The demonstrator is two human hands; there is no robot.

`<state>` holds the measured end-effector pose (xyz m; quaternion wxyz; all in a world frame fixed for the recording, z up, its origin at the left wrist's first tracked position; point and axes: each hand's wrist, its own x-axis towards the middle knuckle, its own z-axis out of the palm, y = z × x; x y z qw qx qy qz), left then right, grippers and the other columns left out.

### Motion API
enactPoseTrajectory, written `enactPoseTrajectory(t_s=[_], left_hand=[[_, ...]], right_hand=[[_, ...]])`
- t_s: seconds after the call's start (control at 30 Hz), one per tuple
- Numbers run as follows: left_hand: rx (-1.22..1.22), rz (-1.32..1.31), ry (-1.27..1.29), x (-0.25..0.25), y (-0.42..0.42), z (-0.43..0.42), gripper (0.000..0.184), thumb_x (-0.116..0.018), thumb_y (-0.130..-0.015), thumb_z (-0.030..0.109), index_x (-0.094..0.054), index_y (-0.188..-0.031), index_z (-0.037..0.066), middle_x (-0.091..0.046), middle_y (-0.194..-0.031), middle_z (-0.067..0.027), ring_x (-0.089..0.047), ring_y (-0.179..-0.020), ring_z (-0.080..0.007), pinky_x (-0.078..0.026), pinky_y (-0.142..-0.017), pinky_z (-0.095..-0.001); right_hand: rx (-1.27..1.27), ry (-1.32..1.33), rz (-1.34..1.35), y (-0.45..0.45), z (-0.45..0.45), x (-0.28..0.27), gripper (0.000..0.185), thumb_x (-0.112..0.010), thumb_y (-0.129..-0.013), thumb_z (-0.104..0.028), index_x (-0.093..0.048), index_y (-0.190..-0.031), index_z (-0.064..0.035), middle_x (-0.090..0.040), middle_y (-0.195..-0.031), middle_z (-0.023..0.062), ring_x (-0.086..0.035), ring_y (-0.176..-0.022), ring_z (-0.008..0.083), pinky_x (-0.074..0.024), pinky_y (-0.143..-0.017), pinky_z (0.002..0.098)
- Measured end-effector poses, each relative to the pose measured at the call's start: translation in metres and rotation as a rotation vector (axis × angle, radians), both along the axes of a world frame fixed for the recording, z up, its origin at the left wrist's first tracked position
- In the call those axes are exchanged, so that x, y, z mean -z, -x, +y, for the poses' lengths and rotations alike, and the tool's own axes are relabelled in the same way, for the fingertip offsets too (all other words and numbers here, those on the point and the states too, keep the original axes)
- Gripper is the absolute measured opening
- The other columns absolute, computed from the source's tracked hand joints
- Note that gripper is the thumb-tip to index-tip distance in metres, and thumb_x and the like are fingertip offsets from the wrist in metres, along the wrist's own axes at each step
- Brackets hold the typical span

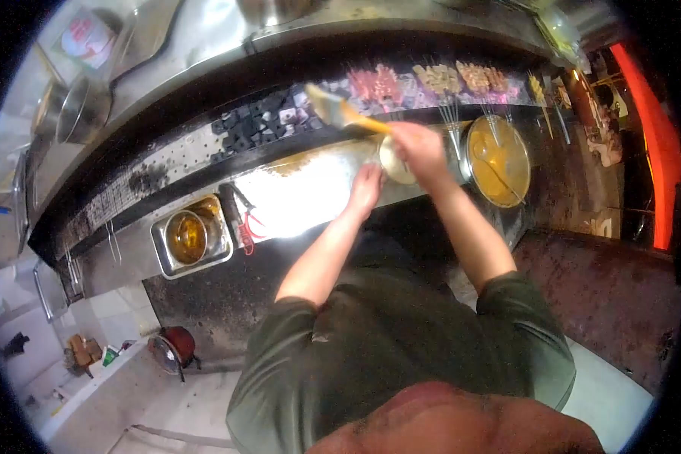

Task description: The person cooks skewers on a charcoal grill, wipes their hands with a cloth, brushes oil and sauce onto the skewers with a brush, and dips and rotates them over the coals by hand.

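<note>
My right hand (pixel 422 155) is closed around the yellow handle of a wide flat brush (pixel 333 108), slightly blurred, its head reaching left over the grill's coals. My left hand (pixel 366 188) is closed at the left edge of a pale round bowl (pixel 396 163), just below my right hand at the counter's edge. Its fingertips are partly hidden. Beyond the brush, reddish meat skewers (pixel 376 83) lie across the grill (pixel 261 121). Browner skewers (pixel 439 78) and more meat skewers (pixel 482 77) lie further right, their metal sticks pointing toward me.
A pan of orange-yellow sauce (pixel 499 163) with a utensil in it stands to the right. On the left are a metal tray (pixel 159 246) with a bowl of oily liquid (pixel 186 237) and red-handled scissors (pixel 248 231). The steel counter (pixel 303 193) reflects bright light.
</note>
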<state>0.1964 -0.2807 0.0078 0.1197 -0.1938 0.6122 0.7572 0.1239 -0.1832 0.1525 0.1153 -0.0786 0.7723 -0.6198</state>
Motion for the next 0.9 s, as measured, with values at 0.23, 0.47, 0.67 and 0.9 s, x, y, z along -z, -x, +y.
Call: enactPoseTrajectory(t_s=[0.23, 0.47, 0.67, 0.9], left_hand=[[-0.261, -0.092, -0.537, -0.019, 0.07, 0.059, 0.033, -0.034, -0.096, 0.031, -0.05, -0.096, 0.002, -0.055, -0.078, -0.0075, -0.049, -0.06, -0.0166, -0.042, -0.054, -0.029], [-0.363, -0.118, -0.497, -0.025, 0.076, 0.064, 0.024, -0.033, -0.095, 0.025, -0.046, -0.084, 0.008, -0.039, -0.06, 0.0019, -0.033, -0.046, -0.0088, -0.027, -0.039, -0.0235], [-0.416, -0.169, -0.428, -0.038, 0.076, 0.065, 0.023, -0.034, -0.095, 0.025, -0.045, -0.084, 0.009, -0.038, -0.06, 0.0025, -0.033, -0.046, -0.0086, -0.028, -0.039, -0.0231], [-0.372, -0.17, -0.372, -0.025, 0.074, 0.065, 0.022, -0.037, -0.095, 0.026, -0.047, -0.09, 0.008, -0.043, -0.065, 0.0002, -0.041, -0.05, -0.0119, -0.037, -0.044, -0.0251]], right_hand=[[-0.002, -0.773, 0.895, 0.057, 0.057, 0.02, 0.021, -0.063, -0.078, -0.019, -0.065, -0.096, -0.0079, -0.061, -0.074, 0.0124, -0.061, -0.063, 0.0271, -0.0497, -0.056, 0.0347], [-0.069, -0.836, 0.905, 0.098, 0.043, 0.015, 0.013, -0.059, -0.081, -0.024, -0.063, -0.085, -0.0124, -0.059, -0.067, 0.0078, -0.061, -0.057, 0.0239, -0.0494, -0.05, 0.0361], [-0.194, -0.892, 0.97, 0.133, 0.024, 0.024, 0.016, -0.055, -0.083, -0.025, -0.061, -0.083, -0.0104, -0.06, -0.067, 0.0094, -0.061, -0.057, 0.0264, -0.0492, -0.049, 0.0386], [-0.216, -0.814, 1.062, 0.114, 0.026, 0.028, 0.012, -0.062, -0.078, -0.021, -0.064, -0.08, -0.0089, -0.058, -0.064, 0.0057, -0.059, -0.053, 0.0224, -0.0483, -0.046, 0.0324]])
